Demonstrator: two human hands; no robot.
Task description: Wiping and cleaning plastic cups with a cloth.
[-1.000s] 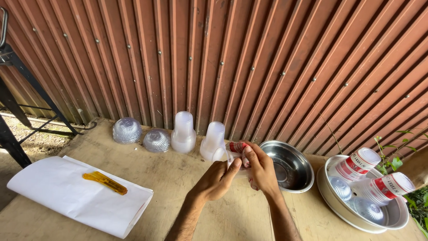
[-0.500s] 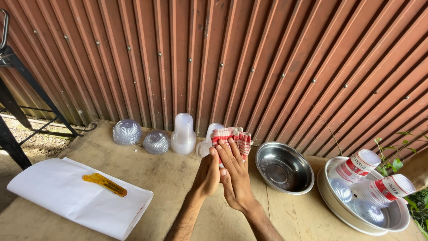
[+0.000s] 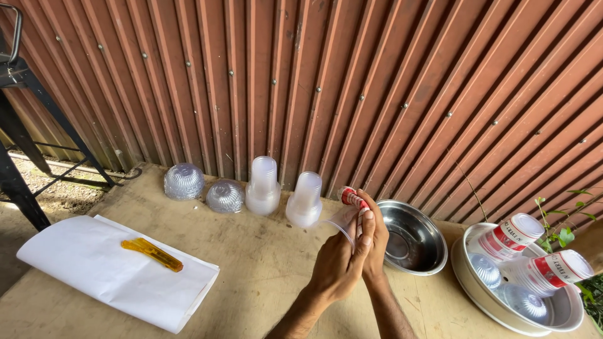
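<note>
My left hand (image 3: 336, 267) and my right hand (image 3: 377, 242) are pressed together above the wooden table (image 3: 264, 263), both holding a clear plastic cup with a red and white band (image 3: 347, 210). The cup lies tilted between the fingertips, its band at the top. Just behind the hands stand two upside-down stacks of clear cups (image 3: 262, 185) (image 3: 305, 199). A steel bowl (image 3: 411, 237) sits right beside my right hand.
Two clear dome lids (image 3: 184, 181) (image 3: 225, 196) lie by the corrugated metal wall. White paper (image 3: 116, 270) with an orange cutter (image 3: 152, 253) lies at the left. A round tray (image 3: 477, 289) at the right holds banded cups and lids. A black metal stand (image 3: 19, 125) is at far left.
The hands came together from apart, rose with the cup held upright, then lowered a little and shifted right, so the cup now lies tilted between them.
</note>
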